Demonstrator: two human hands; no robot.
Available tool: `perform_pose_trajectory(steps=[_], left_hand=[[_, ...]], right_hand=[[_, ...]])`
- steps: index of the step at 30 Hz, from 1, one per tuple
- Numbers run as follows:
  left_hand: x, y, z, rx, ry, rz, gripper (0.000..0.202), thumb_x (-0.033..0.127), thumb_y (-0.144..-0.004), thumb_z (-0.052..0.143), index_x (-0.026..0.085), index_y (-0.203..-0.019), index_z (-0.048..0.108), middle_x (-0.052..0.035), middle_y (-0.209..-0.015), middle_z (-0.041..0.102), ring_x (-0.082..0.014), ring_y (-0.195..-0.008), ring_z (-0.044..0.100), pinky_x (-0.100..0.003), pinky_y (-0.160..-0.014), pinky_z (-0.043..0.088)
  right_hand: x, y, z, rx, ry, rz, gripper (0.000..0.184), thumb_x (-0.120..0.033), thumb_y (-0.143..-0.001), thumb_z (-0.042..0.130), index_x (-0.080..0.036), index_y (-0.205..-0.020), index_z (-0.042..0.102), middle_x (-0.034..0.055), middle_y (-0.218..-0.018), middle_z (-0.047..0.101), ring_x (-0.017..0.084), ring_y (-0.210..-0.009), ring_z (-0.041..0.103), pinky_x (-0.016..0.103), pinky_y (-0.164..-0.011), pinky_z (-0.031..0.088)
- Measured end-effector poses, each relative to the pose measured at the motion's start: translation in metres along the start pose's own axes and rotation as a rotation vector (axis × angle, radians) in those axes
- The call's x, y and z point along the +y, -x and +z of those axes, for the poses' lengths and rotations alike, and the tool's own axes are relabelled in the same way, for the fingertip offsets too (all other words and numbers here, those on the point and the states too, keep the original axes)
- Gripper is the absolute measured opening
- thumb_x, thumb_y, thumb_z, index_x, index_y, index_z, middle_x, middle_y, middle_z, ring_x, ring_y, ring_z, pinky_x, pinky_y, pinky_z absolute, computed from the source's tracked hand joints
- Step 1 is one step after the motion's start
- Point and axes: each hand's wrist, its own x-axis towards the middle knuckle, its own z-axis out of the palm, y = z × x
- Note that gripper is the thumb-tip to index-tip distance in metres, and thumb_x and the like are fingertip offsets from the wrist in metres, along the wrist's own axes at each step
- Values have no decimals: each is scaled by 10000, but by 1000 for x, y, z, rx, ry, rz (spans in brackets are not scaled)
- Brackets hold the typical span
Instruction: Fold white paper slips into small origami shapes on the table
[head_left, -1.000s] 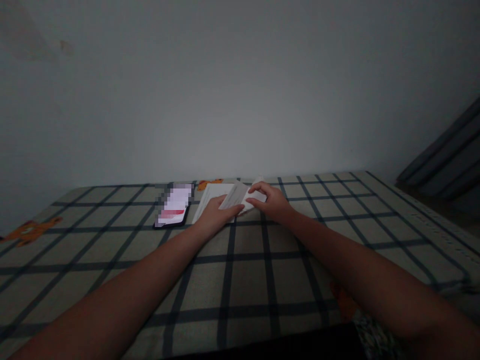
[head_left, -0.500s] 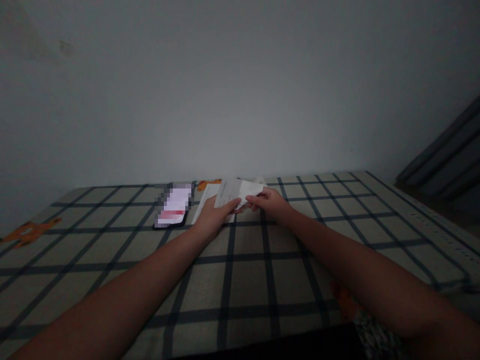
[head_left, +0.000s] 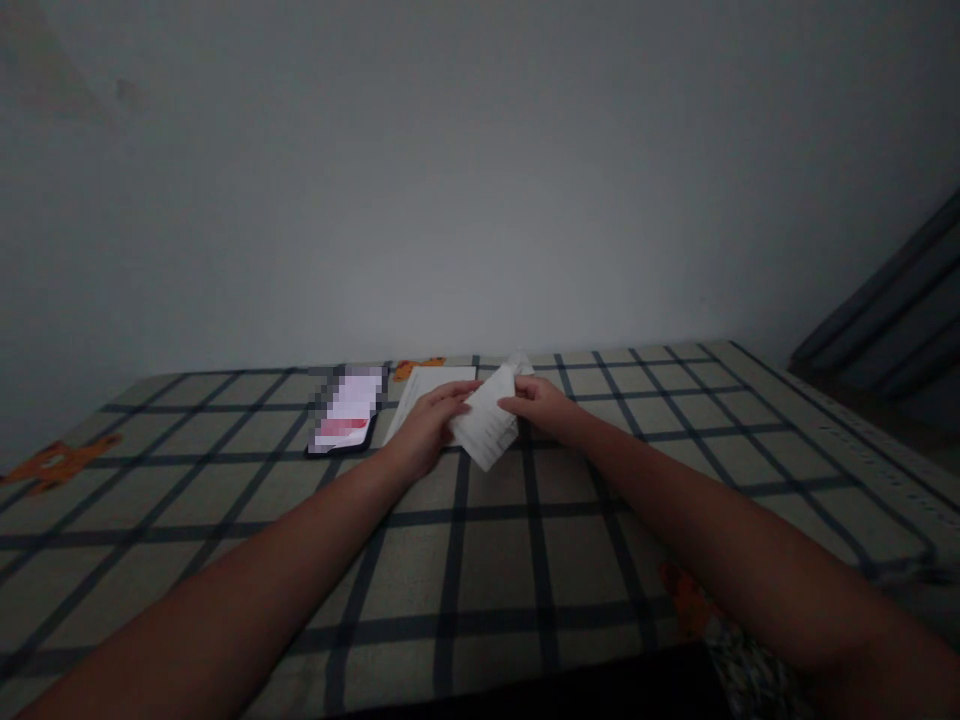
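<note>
A white printed paper sheet (head_left: 487, 428), partly folded and seemingly unfinished, is pinched by the nearly closed left hand (head_left: 429, 428) and right hand (head_left: 549, 406) near the far edge of the cream, navy-checked cloth (head_left: 496, 562). A flat white sheet (head_left: 444, 379) and black lit-screen phone (head_left: 351, 402) lie leftward; a grey wall (head_left: 480, 200) rises behind

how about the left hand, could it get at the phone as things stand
Probably yes: the phone lies close to the left hand, with only a flat white sheet partly between. That hand grips the folded paper, though, and might need to let go first.
</note>
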Motion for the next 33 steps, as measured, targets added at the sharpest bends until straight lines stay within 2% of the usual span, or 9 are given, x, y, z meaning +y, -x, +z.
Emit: perform_pose_trajectory(steps=[3,6,10,15,18,24,28,33], left_hand=[[-3,-1,-1,5,-63,-50,335,156,-622,588,159,-956,619,-56,-889,645,-174,-742,595,-286,-651,443],[-2,1,1,-19,-154,-104,283,229,-646,633,160,-920,628,-57,-801,651,-174,-683,606,-295,-632,449],[1,4,5,-91,-182,-143,286,296,-658,662,162,-910,637,-88,-853,667,-200,-727,624,-317,-674,459],[-4,2,1,-7,-291,-116,277,377,-668,648,149,-827,650,-96,-798,674,-193,-650,619,-293,-596,450],[-5,2,0,23,-309,-72,302,396,-676,637,149,-849,650,-95,-830,674,-190,-673,618,-289,-611,446],[0,3,4,82,-343,-99,340,437,-648,641,142,-817,653,-75,-714,664,-188,-618,602,-280,-544,432],[3,5,6,72,-372,-121,325,438,-658,629,144,-795,646,-66,-660,645,-176,-589,591,-269,-510,419],[5,5,7,66,-458,-123,319,446,-681,599,153,-798,644,-66,-698,652,-170,-605,591,-275,-532,429]], right_hand=[[-1,1,-1,33,35,-10,209,-320,-710,567,-136,-807,546,17,-748,578,115,-651,519,232,-569,383],[-1,1,-2,36,122,-17,245,-373,-699,578,-141,-724,505,-15,-647,505,89,-566,450,212,-497,313],[-2,2,0,45,177,-17,281,-409,-695,576,-143,-706,485,-28,-619,461,80,-550,410,212,-491,291],[-3,2,1,4,118,3,314,-441,-688,583,-138,-733,516,-16,-642,492,89,-574,436,217,-507,307],[-3,2,-1,-22,80,-5,333,-458,-722,543,-129,-759,566,1,-674,520,101,-610,457,229,-539,330],[-3,1,-5,31,135,7,330,-444,-702,573,-118,-736,605,12,-668,539,106,-621,459,238,-567,339],[-2,1,-4,74,157,26,345,-463,-681,585,-120,-715,594,7,-648,533,104,-599,454,238,-545,323],[-2,1,-2,82,172,20,340,-455,-687,579,-118,-729,597,13,-664,547,105,-603,462,233,-544,330]])
